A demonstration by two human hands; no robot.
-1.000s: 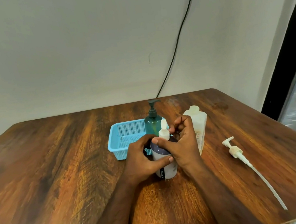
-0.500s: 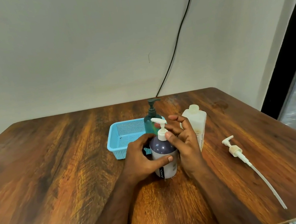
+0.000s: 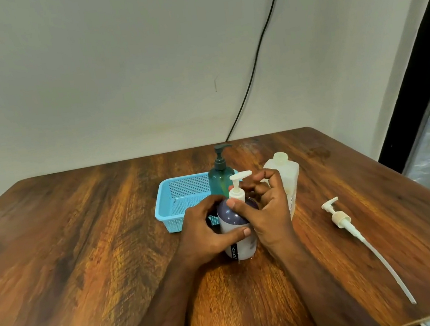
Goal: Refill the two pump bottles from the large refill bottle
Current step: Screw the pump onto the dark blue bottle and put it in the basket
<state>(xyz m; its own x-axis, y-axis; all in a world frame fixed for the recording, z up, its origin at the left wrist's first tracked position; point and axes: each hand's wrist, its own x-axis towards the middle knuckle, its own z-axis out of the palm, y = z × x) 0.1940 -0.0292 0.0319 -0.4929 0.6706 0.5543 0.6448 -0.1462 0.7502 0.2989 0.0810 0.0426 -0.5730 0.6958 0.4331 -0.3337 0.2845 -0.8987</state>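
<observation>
A purple-and-white pump bottle (image 3: pixel 238 237) stands upright on the table's middle. My left hand (image 3: pixel 206 232) grips its body from the left. My right hand (image 3: pixel 265 208) pinches the collar of its white pump head (image 3: pixel 237 187), whose nozzle points right. Behind it a teal pump bottle (image 3: pixel 221 181) stands in a blue basket (image 3: pixel 178 203). The large clear refill bottle (image 3: pixel 288 177) stands uncapped just behind my right hand. A loose white pump with a long tube (image 3: pixel 354 234) lies to the right.
The brown wooden table (image 3: pixel 83 248) ends close on the right beside a dark window frame (image 3: pixel 413 60). A black cable (image 3: pixel 254 56) runs down the wall behind the bottles.
My right hand has turned the white pump head on the purple bottle; its nozzle swung from pointing left to pointing right. My left hand kept its grip on the bottle.
</observation>
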